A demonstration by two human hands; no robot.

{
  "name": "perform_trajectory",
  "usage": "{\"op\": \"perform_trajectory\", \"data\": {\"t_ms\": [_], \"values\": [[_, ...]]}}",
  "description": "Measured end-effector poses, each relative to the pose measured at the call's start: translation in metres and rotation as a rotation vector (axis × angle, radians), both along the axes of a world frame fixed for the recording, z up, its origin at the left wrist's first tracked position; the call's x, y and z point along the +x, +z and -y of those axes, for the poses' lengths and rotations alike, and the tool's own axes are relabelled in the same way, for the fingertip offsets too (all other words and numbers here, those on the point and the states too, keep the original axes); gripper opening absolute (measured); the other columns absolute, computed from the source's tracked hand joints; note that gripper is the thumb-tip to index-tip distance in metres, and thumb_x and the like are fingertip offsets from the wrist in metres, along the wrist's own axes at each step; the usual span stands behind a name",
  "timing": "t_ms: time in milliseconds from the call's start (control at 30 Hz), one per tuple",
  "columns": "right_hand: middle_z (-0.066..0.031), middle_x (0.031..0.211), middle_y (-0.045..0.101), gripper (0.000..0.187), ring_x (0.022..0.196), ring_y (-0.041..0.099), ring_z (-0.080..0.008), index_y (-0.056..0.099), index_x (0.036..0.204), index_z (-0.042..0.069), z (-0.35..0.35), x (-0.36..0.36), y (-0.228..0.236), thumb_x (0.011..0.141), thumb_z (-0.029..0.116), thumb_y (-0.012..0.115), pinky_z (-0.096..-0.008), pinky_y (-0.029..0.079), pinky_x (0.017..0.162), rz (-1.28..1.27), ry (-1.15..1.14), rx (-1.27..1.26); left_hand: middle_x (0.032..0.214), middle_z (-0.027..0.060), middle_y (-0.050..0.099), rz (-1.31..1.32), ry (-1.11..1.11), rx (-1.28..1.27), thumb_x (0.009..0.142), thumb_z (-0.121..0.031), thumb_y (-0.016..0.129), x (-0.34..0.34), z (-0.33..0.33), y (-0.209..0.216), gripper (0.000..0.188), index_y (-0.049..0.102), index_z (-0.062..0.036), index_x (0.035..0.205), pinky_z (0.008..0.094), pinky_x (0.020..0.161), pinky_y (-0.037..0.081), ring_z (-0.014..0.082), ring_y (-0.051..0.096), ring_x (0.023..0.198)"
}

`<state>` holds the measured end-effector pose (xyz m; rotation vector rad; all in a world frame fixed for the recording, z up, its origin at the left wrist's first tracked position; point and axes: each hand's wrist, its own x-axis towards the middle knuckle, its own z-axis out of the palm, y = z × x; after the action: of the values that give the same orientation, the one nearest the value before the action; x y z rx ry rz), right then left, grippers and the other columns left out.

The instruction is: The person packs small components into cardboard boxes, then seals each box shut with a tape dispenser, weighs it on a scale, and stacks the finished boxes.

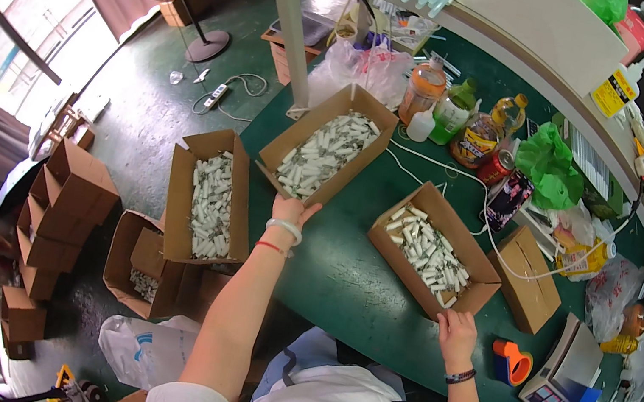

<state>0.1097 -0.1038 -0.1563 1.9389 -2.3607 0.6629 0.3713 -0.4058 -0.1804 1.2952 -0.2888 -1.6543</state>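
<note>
Two open cardboard cartons on the green tabletop [344,270], each with a layer of small white cylindrical parts [328,155]. Left carton [306,127] at 12 o'clock of the view, right carton [458,239] at 3 to 4 o'clock. Left hand [296,211] touches left carton's near wall at its 6 o'clock, thumb out to the side; fingertips hidden, can't tell if gripping. Right hand [456,337] is curled narrow, apparently pinching right carton's near rim around its 5 o'clock. Third filled carton [178,201] at 9 o'clock, no hand on it. Orange tape dispenser [517,366] just beyond right hand, at its 3 o'clock.

Handling: cartons probably moderately heavy with loose fill; walls look stiff but may flex at rims. Parts likely light, smooth, possibly fragile, prone to rolling. Best hold: opposite short walls, low down, kept level.
</note>
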Motion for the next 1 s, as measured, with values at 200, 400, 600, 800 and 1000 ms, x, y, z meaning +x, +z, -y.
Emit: {"op": "perform_trajectory", "data": {"t_ms": [200,400,600,800,1000], "values": [[-0.0127,0.068,0.056,0.011,0.068,0.052,-0.0299,0.059,0.081,0.002,0.030,0.007,0.002,0.076,0.011,0.063,-0.0386,0.044,0.059,0.005,-0.062,0.030,0.126,0.0170,0.040,-0.294,-0.087,-0.082,0.066,0.019,0.030,0.027,-0.088,-0.023,0.069,0.031,-0.0047,0.130,0.0542,0.085,0.049,0.0371,0.047,0.110],[-0.0153,0.077,0.056,0.017,0.077,0.053,-0.0313,0.057,0.094,0.000,0.058,0.009,-0.004,0.079,0.008,0.059,-0.0378,0.045,0.066,0.010,-0.075,-0.009,0.112,0.0195,0.049,-0.040,-0.260,-0.249,0.078,0.008,0.055,0.045,-0.222,-0.009,0.025,0.053,0.0037,0.102,0.0416,0.093,0.045,0.0269,0.052,0.100],[-0.0144,0.102,0.054,0.035,0.096,0.049,-0.0315,0.052,0.108,0.002,0.078,0.032,0.020,0.076,0.010,0.061,-0.0388,0.042,0.082,-0.115,-0.066,-0.070,0.116,0.0236,0.045,-0.198,-0.170,0.058,0.074,0.017,0.029,0.094,-0.283,0.012,0.052,0.028,0.0028,0.124,0.0504,0.091,0.046,0.0383,0.050,0.106],[-0.0195,0.088,0.060,0.033,0.084,0.058,-0.0356,0.059,0.090,0.002,0.096,0.066,0.019,0.073,0.030,0.061,-0.0429,0.047,0.074,0.470,0.124,0.245,0.109,0.0244,0.051,0.020,-0.406,0.153,0.076,0.005,0.038,0.124,-0.291,0.015,0.045,0.034,0.0068,0.120,0.0477,0.076,0.054,0.0419,0.058,0.094],[-0.0175,0.068,0.062,0.010,0.070,0.063,-0.0335,0.061,0.073,0.000,0.061,0.062,0.002,0.066,0.005,0.055,-0.0405,0.051,0.060,0.324,0.168,0.276,0.112,0.0235,0.050,-0.027,-0.993,0.181,0.079,-0.004,0.041,0.068,-0.258,0.013,0.044,0.036,0.0044,0.122,0.0465,0.081,0.050,0.0395,0.056,0.098]]}}
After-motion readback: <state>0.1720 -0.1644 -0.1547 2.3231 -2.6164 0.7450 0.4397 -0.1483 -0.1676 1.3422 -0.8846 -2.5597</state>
